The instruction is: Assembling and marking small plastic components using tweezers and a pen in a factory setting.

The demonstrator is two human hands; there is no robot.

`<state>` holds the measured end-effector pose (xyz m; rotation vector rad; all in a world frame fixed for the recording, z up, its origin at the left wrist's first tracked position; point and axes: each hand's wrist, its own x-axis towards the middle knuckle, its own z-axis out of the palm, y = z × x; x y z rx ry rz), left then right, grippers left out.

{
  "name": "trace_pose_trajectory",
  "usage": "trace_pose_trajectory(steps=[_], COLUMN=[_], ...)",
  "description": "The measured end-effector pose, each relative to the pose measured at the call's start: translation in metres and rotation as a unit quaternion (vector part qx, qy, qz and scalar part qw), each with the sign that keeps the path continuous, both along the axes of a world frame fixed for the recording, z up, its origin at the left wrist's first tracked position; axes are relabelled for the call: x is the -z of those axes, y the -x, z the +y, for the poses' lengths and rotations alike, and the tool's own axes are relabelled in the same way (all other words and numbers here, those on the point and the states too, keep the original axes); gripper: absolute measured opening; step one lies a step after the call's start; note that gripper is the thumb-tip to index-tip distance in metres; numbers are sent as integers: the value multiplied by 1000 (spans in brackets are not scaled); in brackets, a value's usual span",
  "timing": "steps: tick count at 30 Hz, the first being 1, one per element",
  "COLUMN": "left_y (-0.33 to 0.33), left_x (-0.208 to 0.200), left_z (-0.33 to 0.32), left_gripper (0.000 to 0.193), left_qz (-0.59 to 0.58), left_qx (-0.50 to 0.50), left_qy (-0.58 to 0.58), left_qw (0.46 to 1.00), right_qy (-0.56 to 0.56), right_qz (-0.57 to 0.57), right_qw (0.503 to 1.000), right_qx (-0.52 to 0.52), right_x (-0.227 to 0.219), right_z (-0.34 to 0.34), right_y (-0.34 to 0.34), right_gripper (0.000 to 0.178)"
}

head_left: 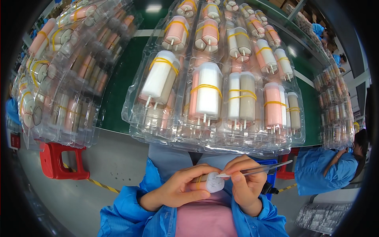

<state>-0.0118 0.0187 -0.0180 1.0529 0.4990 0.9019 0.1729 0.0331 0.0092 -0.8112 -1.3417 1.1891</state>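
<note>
Counter and seated handwork, seen from above. The green counter spans the upper field, with grey floor below its near edge. On the counter stands the centre stack of clear plastic trays, their wells filled with bundles of white, pink and grey-beige cylinders. Each bundle is bound with yellow bands; white stems on those of the front row point toward the person. The left stack, also of clear trays, holds similar bundles; the right stack stands farther off. At right, a co-worker in blue is turned partly away. A red stool stands on the floor below the left stack.

The person's two hands meet above the lap, in front of the centre stack. Left hand: grip clamped around the held bundle, fingers above and thumb below; its white end faces right and its pinkish side carries yellow bands. Right hand: grip pinched together on the tweezers, which slant from upper right down to the held bundle. Their tips lie at the upper part of the white end; contact cannot be told.
</note>
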Motion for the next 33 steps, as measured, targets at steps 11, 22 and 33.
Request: trace_pose_trajectory(steps=[11, 22, 33], left_y=[5, 3, -2], left_x=[-3, 2, 2], left_z=[-2, -1, -1], left_gripper=[50, 57, 59], left_qz=[-130, -126, -185], left_qx=[94, 165, 171], left_qy=[156, 154, 192], left_qw=[975, 966, 949], right_qy=[8, 32, 34], right_qz=[44, 114, 128], right_qw=[999, 992, 989], right_qx=[3, -43, -66], right_x=[2, 10, 12], right_z=[-4, -6, -6], right_y=[0, 1, 0], right_gripper=[17, 23, 22])
